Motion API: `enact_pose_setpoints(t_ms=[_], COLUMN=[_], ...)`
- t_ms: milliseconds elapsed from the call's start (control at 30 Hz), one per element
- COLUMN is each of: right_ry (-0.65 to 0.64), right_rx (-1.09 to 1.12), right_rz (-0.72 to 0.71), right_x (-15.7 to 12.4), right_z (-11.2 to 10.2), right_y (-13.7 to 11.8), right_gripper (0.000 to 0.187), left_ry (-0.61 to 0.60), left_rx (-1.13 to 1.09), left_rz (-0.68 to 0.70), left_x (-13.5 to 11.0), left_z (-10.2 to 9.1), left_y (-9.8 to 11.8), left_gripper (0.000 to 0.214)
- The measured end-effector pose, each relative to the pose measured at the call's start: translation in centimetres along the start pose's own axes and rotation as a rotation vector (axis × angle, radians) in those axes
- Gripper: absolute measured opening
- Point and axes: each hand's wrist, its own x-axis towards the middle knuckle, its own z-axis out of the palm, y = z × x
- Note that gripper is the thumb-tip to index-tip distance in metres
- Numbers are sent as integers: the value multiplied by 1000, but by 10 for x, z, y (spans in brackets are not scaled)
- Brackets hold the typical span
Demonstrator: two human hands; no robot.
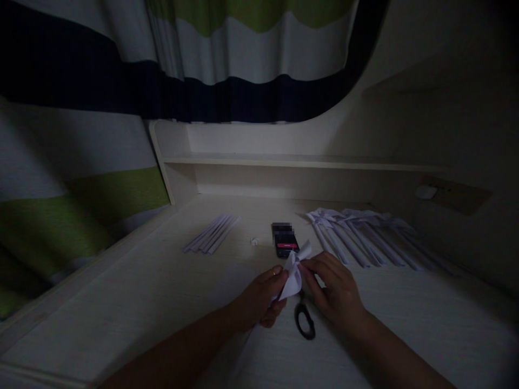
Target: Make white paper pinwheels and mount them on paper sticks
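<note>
Over the middle of the desk, my left hand (pixel 261 297) grips a white paper pinwheel (pixel 292 278) with its thumb on the folded blades. My right hand (pixel 334 286) pinches near the pinwheel's centre from the right; whether a small part sits between those fingertips I cannot make out. A pale paper stick (pixel 246 348) seems to run down below my left hand. Scissors (pixel 305 322) lie beneath, between my hands, one black handle loop showing and the blades mostly hidden.
Behind my hands lies a phone (pixel 286 240), with small paper scraps (pixel 254 241) to its left. Several rolled paper sticks (pixel 213 233) rest at left, several pinwheels on sticks (pixel 357 232) at right. A shelf (pixel 284 160) spans the back; a curtain (pixel 101 146) hangs left.
</note>
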Motion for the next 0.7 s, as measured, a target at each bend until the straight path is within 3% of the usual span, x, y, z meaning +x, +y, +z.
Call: enact_pose_setpoints(t_ms=[133,300,533,700], right_ry=[0,-12,-29,-25], right_rx=[10,10,4,-24], right_rz=[81,184,221,193], right_x=[1,1,0,1], right_z=[0,0,1,1], right_y=[-5,-10,-12,-9], right_gripper=[6,11,11,8], left_ry=[45,4,10,-30], left_rx=[36,93,77,-65], left_rz=[2,59,24,-41], left_x=[1,-1,-2,0], left_z=[1,0,1,0], left_y=[-2,-3,-1,-2], left_gripper=[28,24,29,33])
